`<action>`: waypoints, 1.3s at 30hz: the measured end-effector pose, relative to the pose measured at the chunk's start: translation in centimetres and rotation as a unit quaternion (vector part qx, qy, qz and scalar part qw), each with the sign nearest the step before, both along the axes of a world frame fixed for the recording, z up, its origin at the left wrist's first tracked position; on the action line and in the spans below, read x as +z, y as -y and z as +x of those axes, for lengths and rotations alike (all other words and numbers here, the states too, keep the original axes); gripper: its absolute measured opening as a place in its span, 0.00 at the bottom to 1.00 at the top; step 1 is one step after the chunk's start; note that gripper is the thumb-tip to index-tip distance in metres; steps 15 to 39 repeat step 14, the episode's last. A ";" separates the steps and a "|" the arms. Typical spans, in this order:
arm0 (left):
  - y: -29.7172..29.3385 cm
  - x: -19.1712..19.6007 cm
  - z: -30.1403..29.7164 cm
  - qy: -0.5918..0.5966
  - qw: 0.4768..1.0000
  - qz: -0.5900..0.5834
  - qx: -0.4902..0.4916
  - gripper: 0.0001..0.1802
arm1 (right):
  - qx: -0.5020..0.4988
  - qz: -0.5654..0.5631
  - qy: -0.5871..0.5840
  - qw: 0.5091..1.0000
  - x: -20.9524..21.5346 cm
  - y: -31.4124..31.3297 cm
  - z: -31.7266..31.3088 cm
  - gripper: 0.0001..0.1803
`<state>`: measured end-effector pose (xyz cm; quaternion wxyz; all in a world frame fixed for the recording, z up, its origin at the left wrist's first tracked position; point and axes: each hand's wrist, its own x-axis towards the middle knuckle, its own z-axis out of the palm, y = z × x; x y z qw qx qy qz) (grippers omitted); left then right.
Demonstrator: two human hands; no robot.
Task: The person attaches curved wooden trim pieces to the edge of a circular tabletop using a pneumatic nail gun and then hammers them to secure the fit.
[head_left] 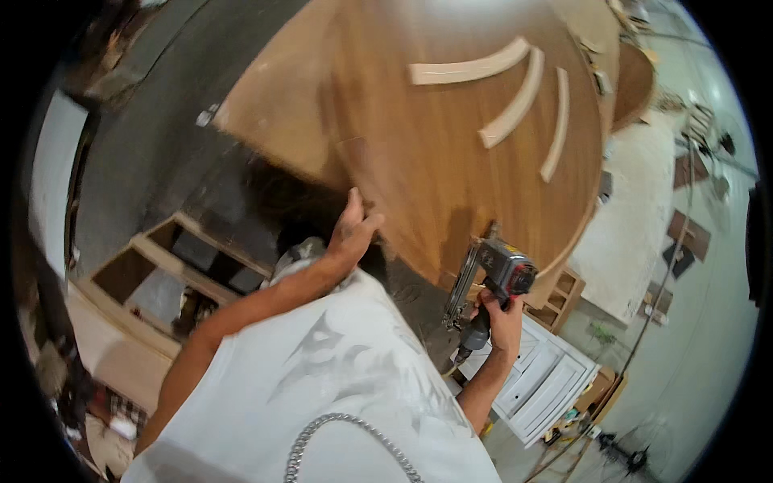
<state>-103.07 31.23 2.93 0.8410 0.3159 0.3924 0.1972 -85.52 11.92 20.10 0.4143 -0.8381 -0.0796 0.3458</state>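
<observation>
My right hand [503, 322] is wrapped round the handle of a dark grey nail gun [503, 266], whose nose rests at or just above a large round wooden tabletop [451, 161]. An air hose fitting [461, 354] shows at the base of the handle. By the near left edge of the tabletop is my left hand [353, 229], its fingers apart; whether it touches the edge I cannot tell. Three pale curved wood strips lie on the wood: one at the far side [471, 66], one in the middle [515, 101] and a thinner one [557, 125] to the right.
A tan board [274, 97] lies under the tabletop at the left. An open wooden frame [173, 270] stands at the lower left. White panelled doors [539, 378] and a small wooden rack [557, 298] are at the lower right. A standing fan [636, 459] is beyond them.
</observation>
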 end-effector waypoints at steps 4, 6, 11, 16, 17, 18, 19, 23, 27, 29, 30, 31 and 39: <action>-1.7 3.3 2.4 0.013 0.989 -0.131 0.066 0.37 | 0.078 -0.074 0.093 0.990 1.9 3.9 6.5 0.07; -2.5 3.3 3.2 -0.054 0.979 -0.162 0.114 0.22 | 0.148 -0.123 0.151 0.970 2.4 4.2 10.8 0.08; -0.6 3.5 4.6 -0.103 0.979 -0.140 0.106 0.26 | 0.287 -0.141 0.319 0.892 -0.6 5.1 21.7 0.25; -1.9 3.0 4.6 -0.133 0.971 -0.139 0.145 0.38 | 0.318 -0.239 0.384 0.833 -6.9 7.7 28.9 0.42; -1.9 3.0 4.6 -0.133 0.971 -0.139 0.145 0.38 | 0.318 -0.239 0.384 0.833 -6.9 7.7 28.9 0.42; -1.9 3.0 4.6 -0.133 0.971 -0.139 0.145 0.38 | 0.318 -0.239 0.384 0.833 -6.9 7.7 28.9 0.42; -1.9 3.0 4.6 -0.133 0.971 -0.139 0.145 0.38 | 0.318 -0.239 0.384 0.833 -6.9 7.7 28.9 0.42; -1.9 3.0 4.6 -0.133 0.971 -0.139 0.145 0.38 | 0.318 -0.239 0.384 0.833 -6.9 7.7 28.9 0.42; -1.9 3.0 4.6 -0.133 0.971 -0.139 0.145 0.38 | 0.318 -0.239 0.384 0.833 -6.9 7.7 28.9 0.42; -1.9 3.0 4.6 -0.133 0.971 -0.139 0.145 0.38 | 0.318 -0.239 0.384 0.833 -6.9 7.7 28.9 0.42; -1.9 3.0 4.6 -0.133 0.971 -0.139 0.145 0.38 | 0.318 -0.239 0.384 0.833 -6.9 7.7 28.9 0.42; -1.9 3.0 4.6 -0.133 0.971 -0.139 0.145 0.38 | 0.318 -0.239 0.384 0.833 -6.9 7.7 28.9 0.42; -1.9 3.0 4.6 -0.133 0.971 -0.139 0.145 0.38 | 0.318 -0.239 0.384 0.833 -6.9 7.7 28.9 0.42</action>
